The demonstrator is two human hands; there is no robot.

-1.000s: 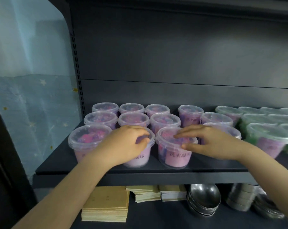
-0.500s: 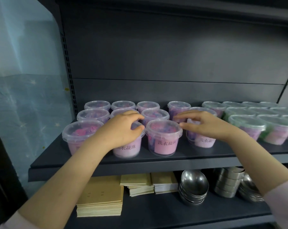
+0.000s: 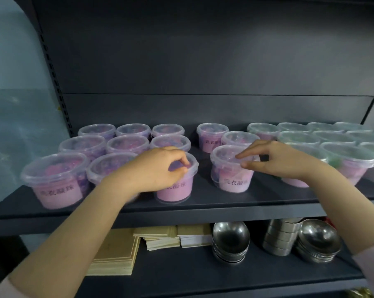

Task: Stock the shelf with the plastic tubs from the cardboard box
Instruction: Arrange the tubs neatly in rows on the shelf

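Several clear-lidded plastic tubs with pink labels stand in rows on the dark shelf [image 3: 224,208]. My left hand [image 3: 158,168] reaches over a front-row tub [image 3: 175,187], with fingers and thumb curled round its lid rim. To its right, my right hand [image 3: 274,160] pinches the lid rim of another front-row tub [image 3: 231,179] between thumb and index finger. A narrow gap separates these two tubs. My left forearm partly hides a further front tub [image 3: 108,168]. The cardboard box is out of view.
Green-filled tubs [image 3: 349,160] crowd the shelf's right end. Below, a lower shelf holds stacks of yellowish paper pads [image 3: 113,252], stacked steel bowls [image 3: 231,241] and round tins [image 3: 278,239]. A pale blue wall [image 3: 16,104] lies to the left.
My left hand has shifted right from the second front tub to the third. My right hand stays on the fourth front tub. The view has come closer to the shelf.
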